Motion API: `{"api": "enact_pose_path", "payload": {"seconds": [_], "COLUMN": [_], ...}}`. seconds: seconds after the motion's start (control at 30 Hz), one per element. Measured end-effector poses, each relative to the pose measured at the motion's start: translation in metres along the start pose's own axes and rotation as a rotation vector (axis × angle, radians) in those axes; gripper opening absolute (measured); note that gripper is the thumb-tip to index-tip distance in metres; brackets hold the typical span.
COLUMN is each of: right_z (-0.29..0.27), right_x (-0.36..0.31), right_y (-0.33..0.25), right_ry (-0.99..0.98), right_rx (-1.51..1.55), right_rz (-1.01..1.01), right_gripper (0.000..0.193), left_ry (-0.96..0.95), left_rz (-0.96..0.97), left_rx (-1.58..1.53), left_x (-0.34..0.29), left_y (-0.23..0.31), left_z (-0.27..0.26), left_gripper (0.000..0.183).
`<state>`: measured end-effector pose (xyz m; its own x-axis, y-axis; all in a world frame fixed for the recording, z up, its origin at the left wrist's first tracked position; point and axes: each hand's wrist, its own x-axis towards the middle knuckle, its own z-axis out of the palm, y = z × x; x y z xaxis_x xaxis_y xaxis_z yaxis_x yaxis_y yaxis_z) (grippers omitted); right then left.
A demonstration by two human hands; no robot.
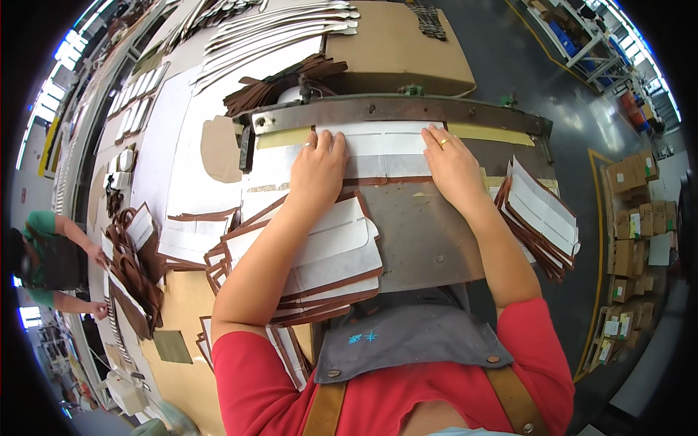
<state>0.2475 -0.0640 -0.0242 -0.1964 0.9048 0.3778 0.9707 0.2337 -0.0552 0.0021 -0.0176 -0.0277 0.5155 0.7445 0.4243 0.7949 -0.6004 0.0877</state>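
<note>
A white-backed panel with a brown lower edge point(382, 163), probably leather, lies flat on the metal machine bed point(429, 236), its far edge against the machine's long steel bar point(371, 110). My left hand point(318, 166) lies on the panel's left end, fingers stretched toward the bar. On the right end rests my right hand point(452, 163), fingers likewise extended and pressed flat. Neither hand is wrapped around anything. Beneath my left forearm sits a fanned stack of similar white panels with brown edges point(331, 258). Another such stack point(542, 207) stands to the right of my right forearm.
Brown strips point(280, 83) are piled behind the bar, near long pale strips point(280, 33) and a large cardboard box point(407, 47). At far left, another person's hands point(97, 254) touch brown pieces point(138, 269). Cartons point(629, 218) stand along the right.
</note>
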Motion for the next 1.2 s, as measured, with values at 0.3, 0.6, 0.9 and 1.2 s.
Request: {"api": "enact_pose_path", "payload": {"seconds": [0.3, 0.6, 0.9, 1.2], "right_z": [-0.016, 0.034, 0.014, -0.004], "right_x": [0.025, 0.105, 0.091, 0.078], "right_y": [0.003, -0.055, -0.027, 0.007], "right_ry": [-0.07, -0.168, -0.238, -0.471], "right_rx": [0.204, 0.531, 0.324, 0.594], "right_rz": [0.004, -0.331, -0.355, 0.038], "right_gripper": [0.024, 0.031, 0.018, 0.022], "left_ry": [-0.147, -0.016, -0.221, 0.006], "left_rz": [-0.08, -0.233, -0.231, -0.508], "left_rx": [-0.139, -0.173, -0.007, -0.661], "left_x": [0.008, 0.003, 0.004, 0.01], "left_y": [-0.015, -0.04, -0.026, -0.033], "left_z": [-0.008, 0.006, -0.013, -0.002], "left_gripper": [0.026, 0.055, 0.039, 0.037]}}
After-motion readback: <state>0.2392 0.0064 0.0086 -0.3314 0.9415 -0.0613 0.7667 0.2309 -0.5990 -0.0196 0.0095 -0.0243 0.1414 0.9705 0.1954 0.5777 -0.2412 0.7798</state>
